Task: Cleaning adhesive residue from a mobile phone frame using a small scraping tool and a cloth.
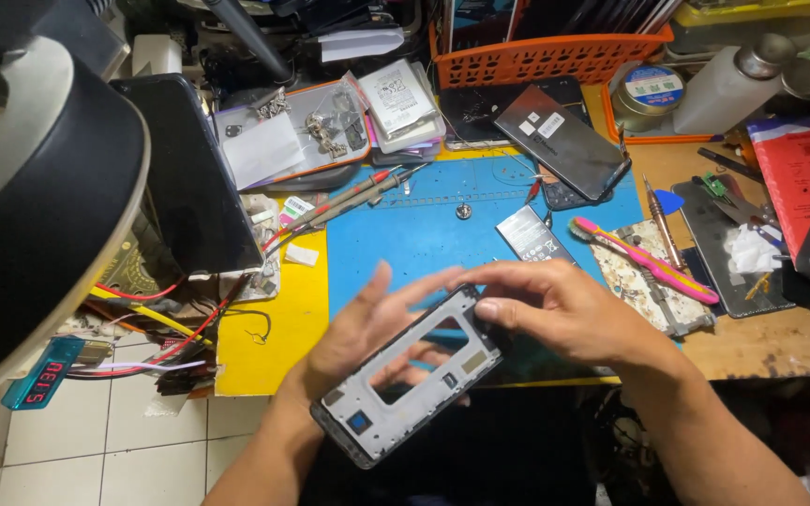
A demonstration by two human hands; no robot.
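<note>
A stripped phone frame, silver-grey with a large rectangular cut-out in its middle, is held tilted above the front edge of the blue work mat. My left hand lies under it, palm up, fingers showing through the cut-out. My right hand grips the frame's upper right corner with thumb and fingers. A flat phone battery lies on the mat just behind my right hand.
A pink toothbrush rests on a speckled pad at right. Dark phone panels lean at the back before an orange basket. Probe leads, a parts tray, a white bottle and a meter display surround the mat.
</note>
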